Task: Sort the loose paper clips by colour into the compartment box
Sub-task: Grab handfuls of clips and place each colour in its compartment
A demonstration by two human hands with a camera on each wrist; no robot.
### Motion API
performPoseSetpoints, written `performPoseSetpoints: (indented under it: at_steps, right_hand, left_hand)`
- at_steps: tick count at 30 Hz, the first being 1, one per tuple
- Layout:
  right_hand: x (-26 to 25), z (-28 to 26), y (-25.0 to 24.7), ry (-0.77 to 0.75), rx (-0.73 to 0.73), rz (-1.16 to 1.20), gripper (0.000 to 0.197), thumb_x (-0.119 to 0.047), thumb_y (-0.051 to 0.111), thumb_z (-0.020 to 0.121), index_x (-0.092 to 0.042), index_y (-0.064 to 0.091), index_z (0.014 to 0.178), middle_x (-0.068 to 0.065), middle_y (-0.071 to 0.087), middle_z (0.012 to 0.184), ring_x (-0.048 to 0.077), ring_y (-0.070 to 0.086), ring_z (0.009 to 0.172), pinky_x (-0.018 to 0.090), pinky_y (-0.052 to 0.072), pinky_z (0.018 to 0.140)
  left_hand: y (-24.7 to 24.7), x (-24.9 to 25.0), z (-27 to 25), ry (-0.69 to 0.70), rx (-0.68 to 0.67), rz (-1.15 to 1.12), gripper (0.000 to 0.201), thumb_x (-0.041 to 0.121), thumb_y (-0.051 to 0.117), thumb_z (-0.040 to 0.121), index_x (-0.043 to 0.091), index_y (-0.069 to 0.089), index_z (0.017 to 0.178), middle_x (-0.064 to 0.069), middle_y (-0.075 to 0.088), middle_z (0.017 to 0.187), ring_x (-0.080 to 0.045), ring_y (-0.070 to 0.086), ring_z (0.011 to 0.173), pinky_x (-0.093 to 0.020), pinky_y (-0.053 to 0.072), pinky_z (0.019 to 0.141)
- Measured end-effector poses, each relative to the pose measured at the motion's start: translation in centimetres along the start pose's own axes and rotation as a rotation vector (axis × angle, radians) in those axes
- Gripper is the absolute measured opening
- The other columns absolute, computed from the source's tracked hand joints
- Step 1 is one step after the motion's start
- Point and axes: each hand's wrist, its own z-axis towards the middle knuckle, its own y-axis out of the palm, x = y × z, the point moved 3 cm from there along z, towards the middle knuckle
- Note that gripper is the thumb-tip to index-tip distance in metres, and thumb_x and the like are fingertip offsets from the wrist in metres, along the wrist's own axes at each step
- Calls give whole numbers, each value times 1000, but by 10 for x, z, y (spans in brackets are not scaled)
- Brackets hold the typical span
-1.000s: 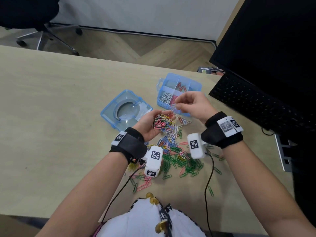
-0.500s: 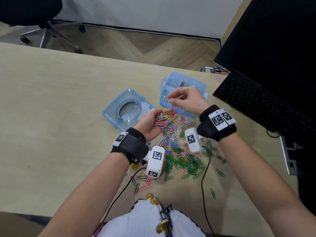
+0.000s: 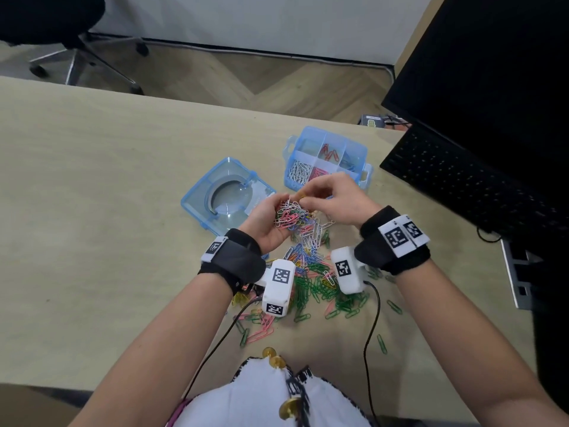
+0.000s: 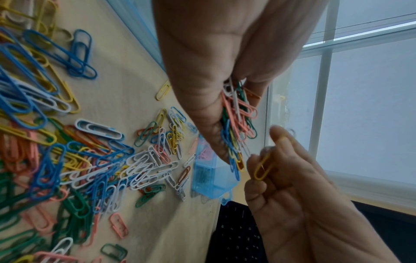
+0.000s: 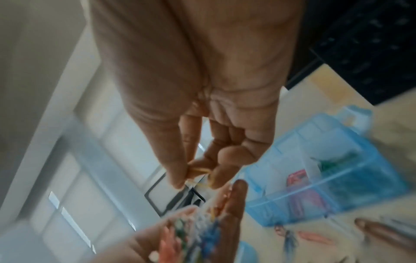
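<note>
Even daylight, soft shadows, right-wrist view motion-blurred

The compartment box [image 3: 328,160] stood on the desk [image 3: 92,195], with its lid [image 3: 227,195] just to its left. The loose clips [image 3: 311,272] lay spread nearer the person than the box; the keyboard [image 3: 468,180] sat to its right, the office chair [image 3: 55,29] far behind-left.
</note>
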Motion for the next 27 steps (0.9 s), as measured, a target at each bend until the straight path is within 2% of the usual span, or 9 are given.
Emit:
performPoseSetpoints:
  at_steps: [2,5,7,9,13,17,22,25,27]
  right_hand:
    - [2,-3,-6,71,26,237,15,3,56,90,-10,64,87,10,66,80,15,61,69,18,49,60]
    - [10,-9,-13,204,115,463,28,8,35,91,-11,51,78,5,55,74,9,54,54,17,36,47]
    - [15,-11,-11,237,143,356,24,4,37,90,-11,49,76,3,49,68,7,44,48,17,33,45]
    - [22,-14,-3,209,148,146,15,-11,51,91,-13,54,77,-4,46,63,9,41,54,22,36,54]
    - [31,-16,12,191,205,52,24,-34,69,84,-11,67,81,-11,47,61,5,42,57,25,38,63]
    - [29,-14,13,174,307,28,13,-26,72,82,-15,69,78,-9,41,56,4,38,51,22,37,61]
    - [17,-20,-2,73,397,14,7,-23,72,82,-24,71,75,-13,38,44,3,35,46,17,33,51]
    - [11,-20,-7,43,409,85,15,-17,66,86,-22,66,72,-13,42,51,1,38,46,13,33,52]
    - [11,-16,-9,87,372,321,24,-10,52,92,-18,55,70,-7,45,60,0,37,47,15,32,49]
  left_hand:
    - [1,2,-1,7,-27,-19,40,16,28,103,-4,61,94,-16,71,77,-21,71,66,-25,57,59]
    - [0,4,2,31,-47,-86,40,16,28,102,-7,60,105,-22,70,96,-27,71,83,-31,58,76]
    - [-2,4,5,56,-37,-103,38,15,28,101,-6,60,106,-21,69,99,-27,69,89,-31,54,85]
    - [-1,4,6,82,-37,-101,37,15,29,100,-4,60,106,-19,70,98,-26,68,93,-31,51,91]
    - [-1,3,9,110,-29,-113,36,15,30,100,-4,61,105,-19,70,98,-27,64,100,-35,48,96]
    - [0,3,7,118,-40,-105,35,14,32,99,-4,61,104,-18,70,99,-26,65,98,-34,48,96]
    - [-3,6,7,98,-18,-32,36,17,31,100,0,63,102,-12,73,94,-19,69,87,-27,52,82]
    - [-3,6,8,86,-15,-61,37,16,31,100,-2,63,101,-15,72,94,-21,68,90,-30,47,93]
    - [-3,6,9,82,-19,-79,37,15,31,100,-3,63,100,-16,72,95,-23,69,89,-33,44,98]
